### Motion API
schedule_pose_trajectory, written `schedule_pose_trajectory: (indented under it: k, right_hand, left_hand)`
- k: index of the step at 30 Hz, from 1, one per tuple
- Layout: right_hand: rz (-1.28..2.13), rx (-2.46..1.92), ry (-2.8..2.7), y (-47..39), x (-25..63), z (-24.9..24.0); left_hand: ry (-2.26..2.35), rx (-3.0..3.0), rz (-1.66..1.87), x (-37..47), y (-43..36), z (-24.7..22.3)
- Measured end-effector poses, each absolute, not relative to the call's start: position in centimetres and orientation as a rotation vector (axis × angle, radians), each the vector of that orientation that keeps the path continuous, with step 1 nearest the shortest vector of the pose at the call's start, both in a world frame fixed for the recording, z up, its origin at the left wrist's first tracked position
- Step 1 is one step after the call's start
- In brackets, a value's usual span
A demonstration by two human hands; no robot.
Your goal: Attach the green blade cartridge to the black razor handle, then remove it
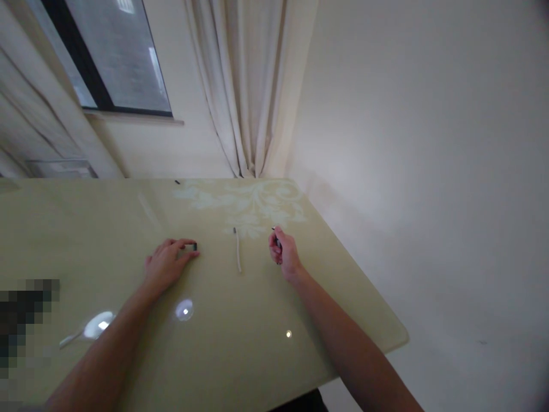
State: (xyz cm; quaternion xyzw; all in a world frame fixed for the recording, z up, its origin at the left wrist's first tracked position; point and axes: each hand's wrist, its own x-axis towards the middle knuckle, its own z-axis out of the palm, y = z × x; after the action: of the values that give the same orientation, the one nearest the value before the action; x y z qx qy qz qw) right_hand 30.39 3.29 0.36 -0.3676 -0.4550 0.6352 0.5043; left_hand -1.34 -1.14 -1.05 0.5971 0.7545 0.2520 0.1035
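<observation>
Between the thumb and fingers of my left hand (170,260) is a small black piece (195,246), low over the glossy table (214,343). My right hand (285,250) is closed round a small dark object (278,242), mostly hidden by the fingers; its ends show above and below them. A thin white strip (238,252) with a dark tip lies on the table between my two hands, touched by neither.
A tiny dark piece (177,182) lies near the table's far edge. Another pale stick (71,339) lies beside my left forearm. Curtains (244,86) and a window (120,51) are behind; a wall (407,171) stands right. A pixelated dark patch is at left.
</observation>
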Motion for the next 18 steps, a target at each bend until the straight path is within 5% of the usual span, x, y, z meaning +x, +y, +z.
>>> schedule_pose_trajectory:
  k: [8, 18]
  right_hand:
    - [1.841, -0.81, -1.384, -0.1, 28.5, 1.6]
    - [1.951, -0.624, -1.33, -1.0, 28.0, 1.5]
  left_hand:
    - [1.508, 1.949, 1.429, 7.0, -5.1, 1.6]
    - [1.243, 2.024, 1.507, 8.8, -6.4, 0.9]
